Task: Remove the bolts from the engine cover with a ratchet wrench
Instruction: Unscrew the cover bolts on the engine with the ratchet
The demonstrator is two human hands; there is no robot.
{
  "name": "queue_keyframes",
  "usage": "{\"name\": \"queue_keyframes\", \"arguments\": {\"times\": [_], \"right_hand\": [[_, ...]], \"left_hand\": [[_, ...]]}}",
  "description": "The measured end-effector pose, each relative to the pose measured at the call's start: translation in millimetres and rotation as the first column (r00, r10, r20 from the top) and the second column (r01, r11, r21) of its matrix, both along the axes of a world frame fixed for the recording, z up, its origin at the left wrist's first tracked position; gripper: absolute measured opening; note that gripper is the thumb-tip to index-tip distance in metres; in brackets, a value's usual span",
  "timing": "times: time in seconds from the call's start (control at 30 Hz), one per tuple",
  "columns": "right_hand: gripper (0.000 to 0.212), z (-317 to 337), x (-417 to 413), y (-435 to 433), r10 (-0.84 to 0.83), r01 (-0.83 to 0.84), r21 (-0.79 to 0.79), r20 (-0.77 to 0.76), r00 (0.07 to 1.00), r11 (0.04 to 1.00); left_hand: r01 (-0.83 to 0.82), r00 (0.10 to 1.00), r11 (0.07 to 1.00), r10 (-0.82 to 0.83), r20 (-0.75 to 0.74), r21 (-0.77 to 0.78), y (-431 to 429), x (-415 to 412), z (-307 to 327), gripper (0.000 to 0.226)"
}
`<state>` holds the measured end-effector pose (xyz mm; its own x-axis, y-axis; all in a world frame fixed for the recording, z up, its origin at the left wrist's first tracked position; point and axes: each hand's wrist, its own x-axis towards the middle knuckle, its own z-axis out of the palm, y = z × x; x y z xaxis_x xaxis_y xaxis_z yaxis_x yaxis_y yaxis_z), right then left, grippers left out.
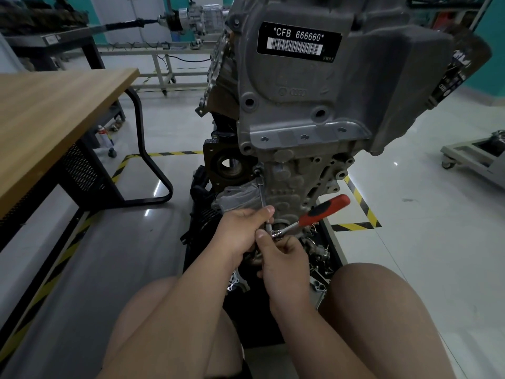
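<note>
The right hand [282,257] pinched the chrome head of the red-and-black-handled ratchet wrench [325,210] between thumb and fingers. The left hand [243,231], touching it, curled its fingers round the lower end of the thin steel extension bar [261,196]. Neither hand held the handle, which stuck out free to the upper right. The bar ran up and away from both hands to a small dark bolt [257,170], well apart from them, at the left edge of the ribbed grey cast-metal engine cover [289,184].

Whether the socket sat fully on the bolt was too small to tell. With so long a bar steered from its near end, a slight tilt would likely let the socket ride off and round the bolt's head. The joint at the wrench head might also pull apart. A freed bolt could drop among the loose metal parts [318,248] below.
</note>
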<state>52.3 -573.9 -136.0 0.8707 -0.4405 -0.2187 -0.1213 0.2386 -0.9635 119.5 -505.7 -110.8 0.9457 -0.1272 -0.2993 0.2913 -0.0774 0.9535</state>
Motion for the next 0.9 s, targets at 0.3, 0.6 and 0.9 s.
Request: {"name": "queue_keyframes", "arguments": {"times": [0.3,0.6,0.9], "right_hand": [[0.044,9,3,0,0.218,-0.169,0.553,-0.023,0.976,0.816],[0.054,14,1,-7,0.309,-0.182,0.898,0.055,0.950,0.400],[0.052,19,-1,-5,0.367,-0.253,0.907,0.121,0.922,0.337]], "left_hand": [[0.038,0.997,0.996,-0.043,-0.056,-0.085,3,0,2,0.032],[0.080,0.993,0.991,-0.089,-0.081,-0.111,5,0,4,0.028],[0.034,0.999,0.994,-0.037,-0.029,-0.107,7,-1,4,0.028]]}}
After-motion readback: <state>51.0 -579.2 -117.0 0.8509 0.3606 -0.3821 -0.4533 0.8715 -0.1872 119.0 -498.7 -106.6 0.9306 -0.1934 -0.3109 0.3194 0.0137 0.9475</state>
